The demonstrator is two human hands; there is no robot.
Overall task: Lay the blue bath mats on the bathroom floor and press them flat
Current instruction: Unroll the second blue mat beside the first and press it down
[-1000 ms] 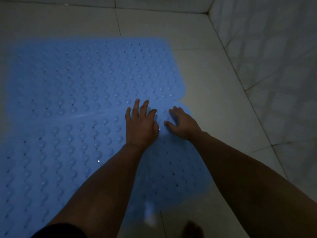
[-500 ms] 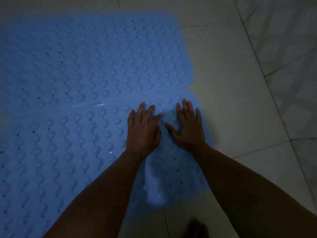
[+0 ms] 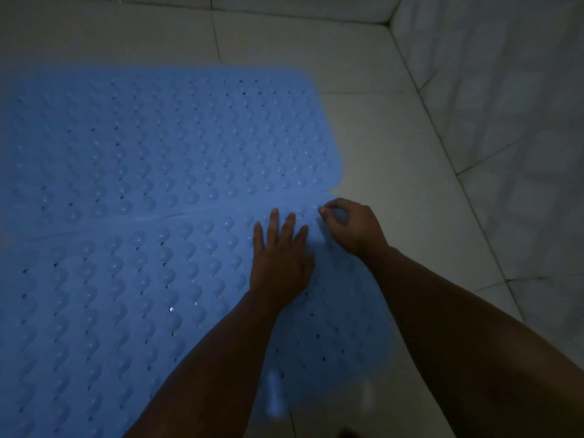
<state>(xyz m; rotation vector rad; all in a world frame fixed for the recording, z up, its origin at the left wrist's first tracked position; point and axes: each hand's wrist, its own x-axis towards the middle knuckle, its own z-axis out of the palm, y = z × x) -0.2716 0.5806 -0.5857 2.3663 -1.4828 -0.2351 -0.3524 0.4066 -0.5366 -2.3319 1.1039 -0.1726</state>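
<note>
Her right hand [image 3: 350, 226] had gone from flat to pinching the near mat [image 3: 126, 311] corner; left hand [image 3: 279, 263] pressed open-fingered.

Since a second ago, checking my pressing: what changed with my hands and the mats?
The right hand went from flat to fingers curled at the near mat's far right corner, seemingly pinching the edge. The left hand stayed flat, pressing that mat. Both mats, including the far mat, stayed put.
</note>
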